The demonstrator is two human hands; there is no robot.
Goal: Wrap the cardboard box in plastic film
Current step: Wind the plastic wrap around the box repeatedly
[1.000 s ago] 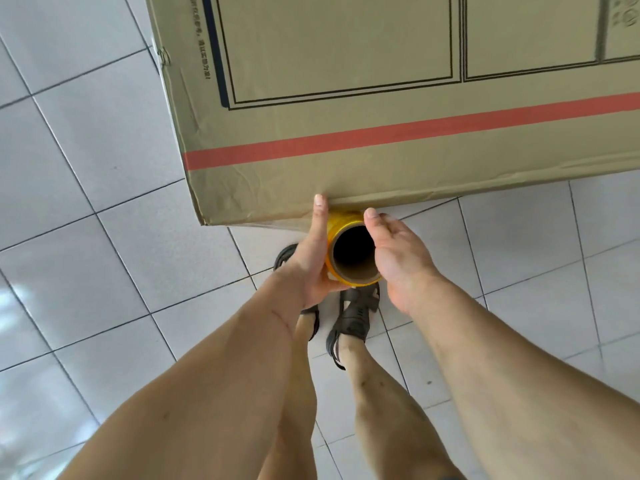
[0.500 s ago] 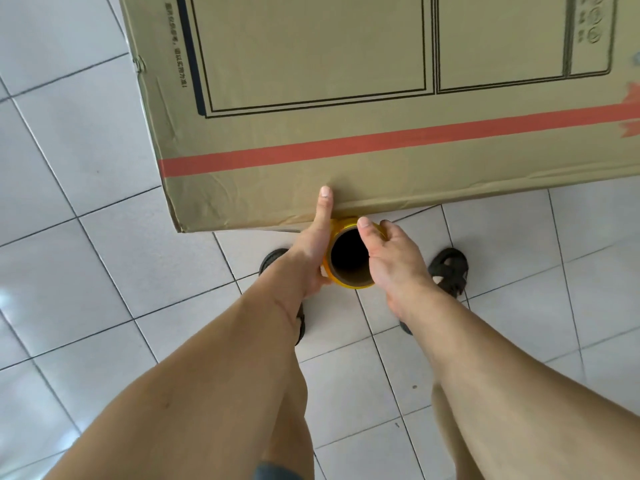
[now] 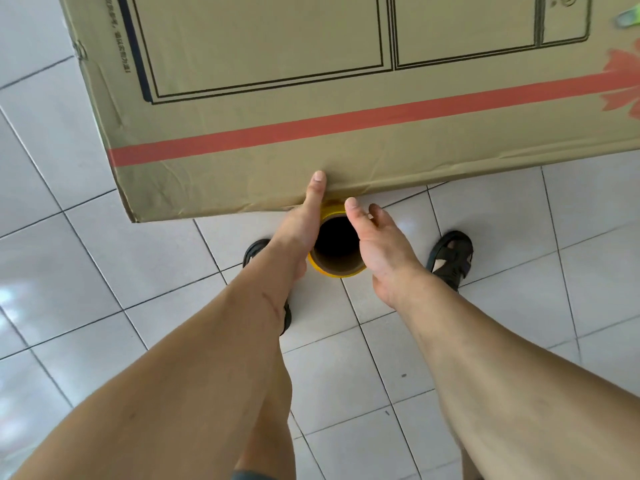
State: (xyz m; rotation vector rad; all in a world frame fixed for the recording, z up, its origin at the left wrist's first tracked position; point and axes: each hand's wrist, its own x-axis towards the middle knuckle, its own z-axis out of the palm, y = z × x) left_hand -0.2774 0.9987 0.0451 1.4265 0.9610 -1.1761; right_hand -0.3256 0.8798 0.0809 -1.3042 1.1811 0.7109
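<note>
Both hands were down low on the roll (image 3: 335, 268), one on each side of it, its dark hollow core facing up between them. The left hand (image 3: 300, 230) lay flat along the roll's side, thumb stretched straight up and its tip touching the bottom edge of the box (image 3: 311, 91); the fingers were hidden behind the roll, so whether they curled round it could not be told. The right hand (image 3: 377, 244) sat against the other side with fingers fairly straight and slightly spread, thumb lying along the yellow rim, more a press than a grip. The box stood just beyond the hands, big and brown, a red stripe (image 3: 346, 124) running across it above the thumbs, black printed panels higher up. The roll's far end sat right at the box's lower edge. Under the arms was the tiled floor (image 3: 104, 271), and a black sandal (image 3: 450, 254) just to the right of the right hand.
</note>
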